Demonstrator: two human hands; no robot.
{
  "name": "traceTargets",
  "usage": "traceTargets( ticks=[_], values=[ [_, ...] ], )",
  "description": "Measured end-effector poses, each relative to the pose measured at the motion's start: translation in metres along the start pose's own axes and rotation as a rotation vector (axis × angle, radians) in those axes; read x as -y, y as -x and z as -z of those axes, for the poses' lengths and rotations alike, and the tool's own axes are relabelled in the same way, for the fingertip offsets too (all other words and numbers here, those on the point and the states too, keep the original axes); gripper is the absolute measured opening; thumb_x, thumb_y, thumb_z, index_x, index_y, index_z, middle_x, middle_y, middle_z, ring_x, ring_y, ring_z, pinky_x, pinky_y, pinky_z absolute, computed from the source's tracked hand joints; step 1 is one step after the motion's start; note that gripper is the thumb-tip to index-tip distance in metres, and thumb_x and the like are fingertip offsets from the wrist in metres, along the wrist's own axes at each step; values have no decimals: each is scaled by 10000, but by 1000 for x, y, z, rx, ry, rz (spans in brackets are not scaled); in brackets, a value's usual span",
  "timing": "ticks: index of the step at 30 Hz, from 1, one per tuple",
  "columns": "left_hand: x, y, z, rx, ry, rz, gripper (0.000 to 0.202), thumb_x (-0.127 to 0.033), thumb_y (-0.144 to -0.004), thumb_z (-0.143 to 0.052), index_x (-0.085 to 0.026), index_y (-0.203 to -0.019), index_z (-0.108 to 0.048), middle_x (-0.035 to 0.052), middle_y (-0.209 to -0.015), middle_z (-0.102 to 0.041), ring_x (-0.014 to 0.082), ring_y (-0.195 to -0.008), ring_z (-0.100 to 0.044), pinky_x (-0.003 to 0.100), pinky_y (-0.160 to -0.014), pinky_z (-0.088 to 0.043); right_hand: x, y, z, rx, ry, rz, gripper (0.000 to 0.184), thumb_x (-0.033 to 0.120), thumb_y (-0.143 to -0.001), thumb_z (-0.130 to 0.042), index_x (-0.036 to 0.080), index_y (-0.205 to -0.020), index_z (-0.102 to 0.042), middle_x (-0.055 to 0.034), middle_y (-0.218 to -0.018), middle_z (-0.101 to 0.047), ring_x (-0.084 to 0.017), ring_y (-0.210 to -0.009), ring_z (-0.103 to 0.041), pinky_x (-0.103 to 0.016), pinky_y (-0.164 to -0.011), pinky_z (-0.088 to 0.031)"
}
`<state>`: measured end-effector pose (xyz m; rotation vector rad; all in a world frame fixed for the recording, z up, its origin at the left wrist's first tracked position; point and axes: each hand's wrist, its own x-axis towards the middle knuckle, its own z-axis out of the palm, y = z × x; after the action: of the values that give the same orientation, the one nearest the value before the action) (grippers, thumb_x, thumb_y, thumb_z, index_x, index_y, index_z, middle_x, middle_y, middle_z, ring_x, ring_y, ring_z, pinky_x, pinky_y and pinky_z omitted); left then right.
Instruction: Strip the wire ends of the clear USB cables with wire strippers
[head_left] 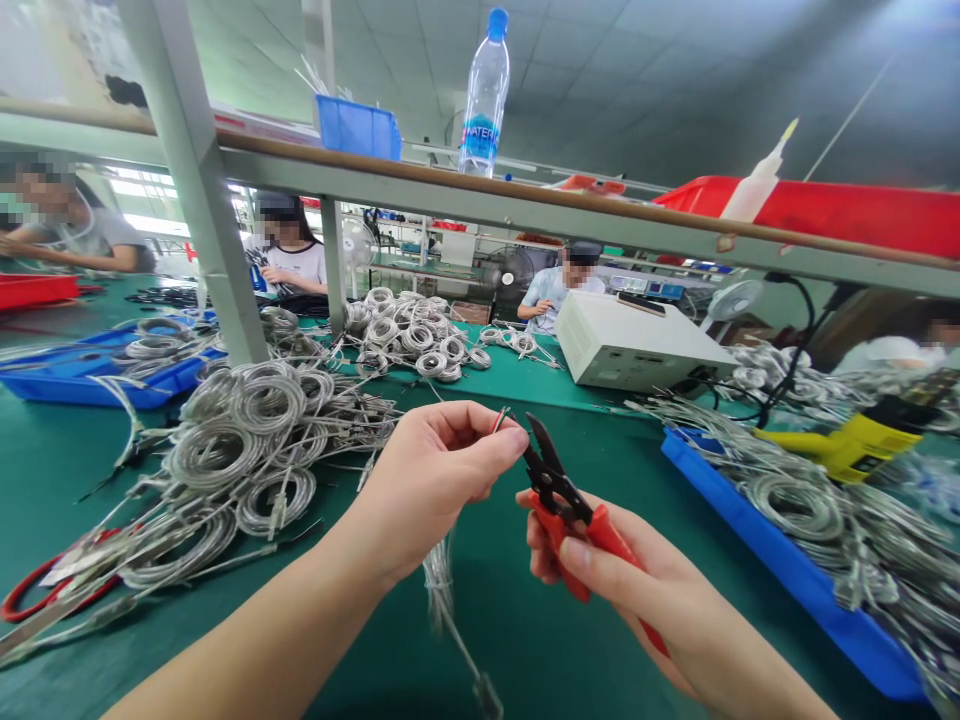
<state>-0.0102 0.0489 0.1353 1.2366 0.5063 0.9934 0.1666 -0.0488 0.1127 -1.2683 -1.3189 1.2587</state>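
Between thumb and fingers, my left hand (442,475) pinches the end of a cable (442,590); thin red and dark wire ends poke out above the thumb. The rest of that clear-grey cable hangs below the hand as a tied bundle, its connector near the bottom edge. My right hand (622,570) is closed around the red handles of wire strippers (559,490). Their dark jaws stand apart, pointing up and left, just right of the wire ends. Whether the jaws touch a wire I cannot tell.
Coiled cables (247,420) pile up at left beside red-handled scissors (67,575). At right, a blue tray (780,570) holds more coils near a yellow tool (855,445). Behind stand a grey box-shaped device (637,340) and a shelf (420,180) with a water bottle (484,100). Several people sit beyond.
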Motion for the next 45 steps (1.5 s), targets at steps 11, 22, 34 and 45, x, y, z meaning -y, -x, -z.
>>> traceTargets(
  ticks=[11,22,34,45],
  values=[
    [1,-1,0,-28,-40,-7,246,-337,-772,-781,-146,-695,-647,-36,-582,-507,53,-493,-359,190,-462,-275,-4,0,1,3,15,-5,323,486,-902,-655,222,-1088,-648,-54,-980,-639,-208,-889,-544,-326,-749,-411],
    [-3,0,0,37,108,32,174,-293,-818,-740,-129,-792,-689,-9,-681,-533,43,-529,-364,171,-489,-284,-10,-17,15,-174,499,30,455,537,-909,-582,221,-1237,-589,-85,-1073,-657,-272,-966,-603,-376,-827,-463],
    [-4,0,2,157,266,60,117,-184,-909,-627,-116,-932,-720,48,-854,-634,83,-695,-566,195,-692,-486,-67,-50,35,-2,1308,-69,491,403,-809,-676,82,-1180,-651,-212,-1136,-646,-384,-1061,-590,-487,-929,-416],
    [-13,5,4,166,1,-17,153,-295,-908,-669,-148,-872,-648,99,-996,-761,191,-958,-701,291,-873,-515,-28,-45,4,27,429,100,429,452,-925,-583,195,-1268,-597,-127,-1268,-633,-268,-1160,-603,-415,-1006,-452]
  ],
)
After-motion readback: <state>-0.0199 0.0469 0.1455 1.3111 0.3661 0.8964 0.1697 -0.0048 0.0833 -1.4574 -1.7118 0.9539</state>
